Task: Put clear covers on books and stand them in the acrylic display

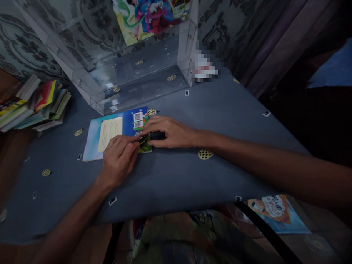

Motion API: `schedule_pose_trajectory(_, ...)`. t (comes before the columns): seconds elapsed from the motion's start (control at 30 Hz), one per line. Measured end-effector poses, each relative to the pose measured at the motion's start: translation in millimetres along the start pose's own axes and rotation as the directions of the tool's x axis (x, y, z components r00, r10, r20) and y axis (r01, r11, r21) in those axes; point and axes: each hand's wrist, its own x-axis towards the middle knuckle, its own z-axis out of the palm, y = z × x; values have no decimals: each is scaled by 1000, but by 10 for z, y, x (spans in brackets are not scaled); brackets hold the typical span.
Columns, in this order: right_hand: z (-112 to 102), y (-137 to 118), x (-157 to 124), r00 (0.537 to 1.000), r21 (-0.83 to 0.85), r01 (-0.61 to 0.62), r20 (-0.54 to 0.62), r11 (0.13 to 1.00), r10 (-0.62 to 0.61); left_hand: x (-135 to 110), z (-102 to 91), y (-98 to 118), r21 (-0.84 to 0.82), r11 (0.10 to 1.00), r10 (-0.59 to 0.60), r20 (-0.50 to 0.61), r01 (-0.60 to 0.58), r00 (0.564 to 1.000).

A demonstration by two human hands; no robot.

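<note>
A thin paperback book (126, 132) lies flat on the cloth-covered table, with a blue back cover, a pale yellow text panel and barcodes near its right end. My left hand (119, 157) rests on its lower side, fingers curled and pressed together near the right end. Reaching in from the right, my right hand (176, 134) bends its fingers over the book's right edge, thumb below and a dark gap between. The fingertips of both hands meet at a raised bit of the cover. Exactly what they pinch there is partly hidden.
Behind the book stands a clear acrylic rack (97, 102), with a colourful picture book (151, 19) upright in it. A leaning pile of books (35, 102) is at the left. A pixelated white item (205, 67) sits beside the rack. Another book (277, 212) lies below the table edge.
</note>
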Motion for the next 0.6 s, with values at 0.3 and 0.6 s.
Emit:
schedule_pose_trajectory(0.3,26,7,17,1000,-35,28,-11,999,-29,24,53,-15,66,996,-63,-42,66,997)
schedule_pose_trajectory(0.6,85,-2,66,996,-48,66,-50,997,-68,65,40,-48,72,996,-61,22,59,998)
